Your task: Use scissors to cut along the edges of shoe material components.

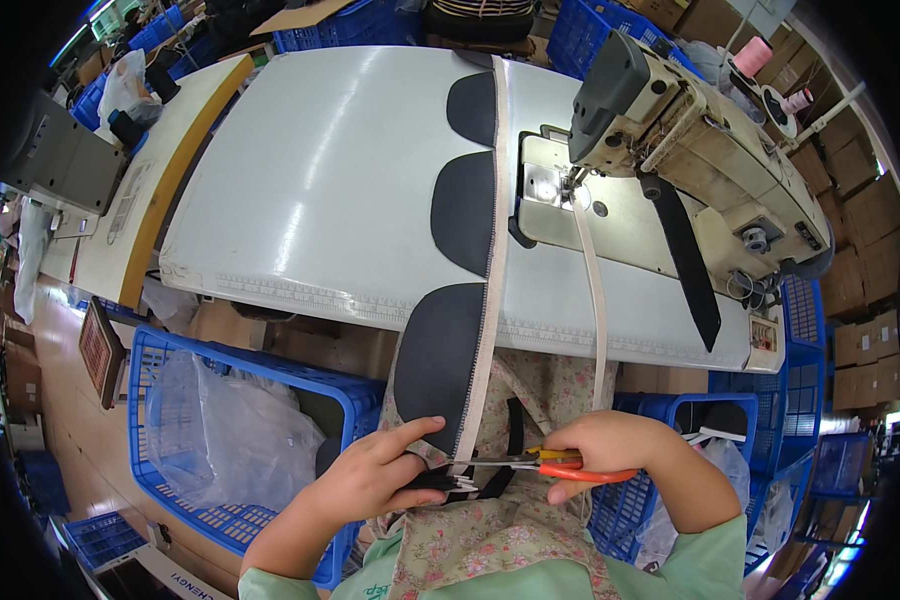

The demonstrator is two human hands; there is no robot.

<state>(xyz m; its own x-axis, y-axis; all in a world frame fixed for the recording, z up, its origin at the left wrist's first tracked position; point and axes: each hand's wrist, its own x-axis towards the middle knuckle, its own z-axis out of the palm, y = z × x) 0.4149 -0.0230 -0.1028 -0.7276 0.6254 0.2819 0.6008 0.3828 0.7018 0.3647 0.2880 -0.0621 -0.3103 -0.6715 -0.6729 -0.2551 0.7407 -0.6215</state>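
Observation:
A long beige zipper tape [492, 290], with toothed edge and rounded black pieces [464, 212] attached along its left side, runs across the white table down to my lap. My left hand [375, 470] is closed around several dark pieces with white ends [450, 484], its index finger on the nearest rounded piece. In my right hand [610, 445] is a pair of scissors [588, 474] with red-orange and yellow handles. Their blades point left and reach the tape near its lower end, beside my left fingers; whether the blades are parted cannot be made out.
A sewing machine [700, 150] stands on the table's right, a narrow beige tape [595, 290] running from its needle towards my lap. A black strap [688, 265] hangs by it. Blue crates [345, 400] with plastic bags flank my lap. Another table [160, 190] stands left.

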